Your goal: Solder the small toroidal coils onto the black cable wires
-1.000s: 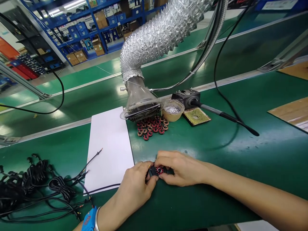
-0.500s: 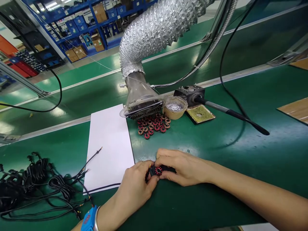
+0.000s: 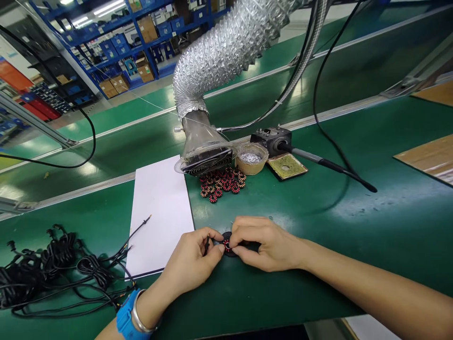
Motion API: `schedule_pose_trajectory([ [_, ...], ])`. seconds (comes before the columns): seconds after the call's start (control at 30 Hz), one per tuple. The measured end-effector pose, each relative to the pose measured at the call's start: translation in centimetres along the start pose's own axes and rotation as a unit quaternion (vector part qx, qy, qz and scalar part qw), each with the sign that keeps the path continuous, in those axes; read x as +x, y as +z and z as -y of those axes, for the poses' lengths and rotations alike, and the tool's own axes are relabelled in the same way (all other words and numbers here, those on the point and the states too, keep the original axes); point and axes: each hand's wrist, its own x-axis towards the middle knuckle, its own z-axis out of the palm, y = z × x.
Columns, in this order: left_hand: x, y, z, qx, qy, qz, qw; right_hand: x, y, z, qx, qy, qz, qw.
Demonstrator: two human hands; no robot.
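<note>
Bench: green work surface (image 3: 357, 264) under me, with blue shelves of boxes (image 3: 120, 47) far behind.
Coil: a small ring wound in red and copper (image 3: 227, 244), sitting in a black disc (image 3: 221, 251) just above the bench, between my hands.
Right hand (image 3: 269, 243): fingers (image 3: 247, 226) and thumb come together on the disc's right side, gripping it.
Left hand (image 3: 187, 259): fingertips (image 3: 210, 248) pinched together on a thin black lead (image 3: 206, 244), right beside the disc; a blue wristband (image 3: 126, 318) sits on this wrist.
Paper: white sheet (image 3: 159, 208) just left of my hands, a cable tip lying on it.
Cables: black tangled bundle (image 3: 46, 269) at the far left, partly over the sheet's edge.
Coil pile: more wound rings (image 3: 221, 186) ahead of my hands, under the hood.
Hood: clear fume hood (image 3: 208, 160) on a silver duct (image 3: 226, 52).
Soldering: solder cup (image 3: 250, 160) beside the hood, then a stand (image 3: 271, 140), a yellow pad (image 3: 286, 166) and an iron (image 3: 329, 165) lying to the right.
</note>
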Motion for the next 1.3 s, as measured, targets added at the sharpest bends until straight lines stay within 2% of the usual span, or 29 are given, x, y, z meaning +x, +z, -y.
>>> schedule_pose_trajectory([
  [0.13, 0.3, 0.1, 0.0, -0.034, -0.006, 0.015, 0.999, 0.4, 0.5, 0.4, -0.057, 0.021, -0.021, 0.998],
  [0.2, 0.4, 0.3, 0.1, -0.040, -0.012, 0.027, 0.999, 0.5, 0.7, 0.6, -0.124, 0.032, -0.029, 0.991],
  [0.33, 0.7, 0.4, 0.2, -0.048, -0.012, 0.025, 0.998, 0.5, 1.3, 1.0, -0.303, 0.012, -0.042, 0.952],
  [0.5, 1.4, 0.0, 0.1, -0.068, -0.077, 0.064, 0.993, 0.3, 1.6, 1.6, -0.354, -0.023, -0.041, 0.934],
  [0.57, 1.6, -0.1, -0.1, -0.070, -0.091, 0.073, 0.991, 0.2, 1.0, 1.7, -0.322, -0.002, -0.045, 0.946],
  [0.7, 1.9, -0.2, -0.2, -0.079, -0.097, 0.077, 0.989, 0.0, -0.8, 1.4, -0.139, 0.119, -0.042, 0.982],
  [0.83, 1.8, -0.2, -0.2, -0.086, -0.107, 0.076, 0.988, 0.0, -1.5, 0.8, -0.013, 0.181, 0.012, 0.983],
  [1.03, 1.4, -0.1, -0.2, -0.106, -0.107, 0.072, 0.986, 0.2, -1.1, 0.6, 0.023, 0.195, 0.049, 0.979],
  [1.3, 0.9, 0.0, -0.2, -0.123, -0.110, 0.044, 0.985, 0.2, -0.7, 0.7, 0.043, 0.150, 0.021, 0.988],
])
